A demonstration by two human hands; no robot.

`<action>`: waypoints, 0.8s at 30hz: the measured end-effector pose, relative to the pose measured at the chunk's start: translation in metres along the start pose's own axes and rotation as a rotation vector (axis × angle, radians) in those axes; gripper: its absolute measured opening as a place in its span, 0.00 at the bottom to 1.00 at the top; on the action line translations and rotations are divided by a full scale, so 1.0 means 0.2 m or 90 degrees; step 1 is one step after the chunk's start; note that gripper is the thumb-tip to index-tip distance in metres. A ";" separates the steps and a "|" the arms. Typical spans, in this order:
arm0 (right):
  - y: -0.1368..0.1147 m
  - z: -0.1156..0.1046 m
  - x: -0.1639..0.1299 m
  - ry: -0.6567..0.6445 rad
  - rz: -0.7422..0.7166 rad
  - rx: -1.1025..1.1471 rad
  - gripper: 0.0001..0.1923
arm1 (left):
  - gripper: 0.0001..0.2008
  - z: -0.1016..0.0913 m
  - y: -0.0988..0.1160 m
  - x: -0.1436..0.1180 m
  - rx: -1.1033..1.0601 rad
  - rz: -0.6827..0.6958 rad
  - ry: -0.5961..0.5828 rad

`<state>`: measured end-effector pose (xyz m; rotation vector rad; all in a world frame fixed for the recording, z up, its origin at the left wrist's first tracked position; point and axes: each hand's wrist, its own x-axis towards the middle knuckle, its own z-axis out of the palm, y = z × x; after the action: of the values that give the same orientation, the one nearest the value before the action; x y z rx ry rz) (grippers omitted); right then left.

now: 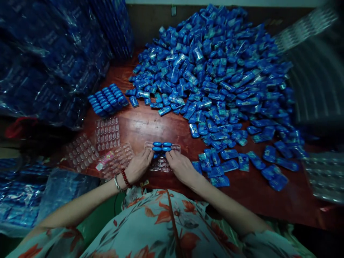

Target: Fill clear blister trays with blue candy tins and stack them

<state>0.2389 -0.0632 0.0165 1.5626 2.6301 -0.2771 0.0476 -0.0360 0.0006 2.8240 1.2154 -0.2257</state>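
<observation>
A clear blister tray (161,164) lies in front of me on the table, with several glossy blue oblong pieces (162,144) in its far rows. My left hand (141,163) is at the tray's left side, its fingers closed and pressed against a blue piece at the tray's middle. From the right, my right hand (179,165) reaches over the tray with fingers curled in a pinch at the blue pieces. The fingers partly hide what each hand grips. The near rows of the tray show bare clear cavities.
A large heap of blue wrapped pieces (204,71) covers the back and right of the red-brown table (145,123). At left sit a filled blue tray (108,99) and clear trays (108,133). Plastic-wrapped blue stacks (48,53) rise far left. Stacked clear trays (326,175) stand right.
</observation>
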 end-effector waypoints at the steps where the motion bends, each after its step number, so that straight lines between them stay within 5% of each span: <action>1: -0.02 0.00 0.01 -0.005 -0.014 -0.018 0.13 | 0.15 -0.01 0.02 0.01 0.027 0.001 -0.014; 9: -0.13 0.03 0.12 0.048 -0.017 -0.043 0.12 | 0.14 -0.11 0.11 0.08 0.141 -0.047 -0.085; 15: 0.01 0.14 -0.15 0.245 0.155 0.115 0.21 | 0.08 -0.22 0.02 0.00 0.070 -0.171 -0.110; 18: 0.12 0.15 -0.36 0.289 0.338 0.144 0.15 | 0.07 -0.19 0.14 -0.01 -0.042 0.022 -0.022; 21: 0.22 0.15 -0.47 0.198 0.467 0.065 0.17 | 0.11 -0.11 0.39 0.08 -0.131 0.269 0.046; 24: 0.28 0.17 -0.47 0.115 0.486 0.029 0.18 | 0.18 -0.01 0.61 0.25 -0.096 0.297 0.046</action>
<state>0.3322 -0.1249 -0.0098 2.5360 1.9182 -0.1419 0.1706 -0.0832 -0.0050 2.8945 0.5232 -0.0052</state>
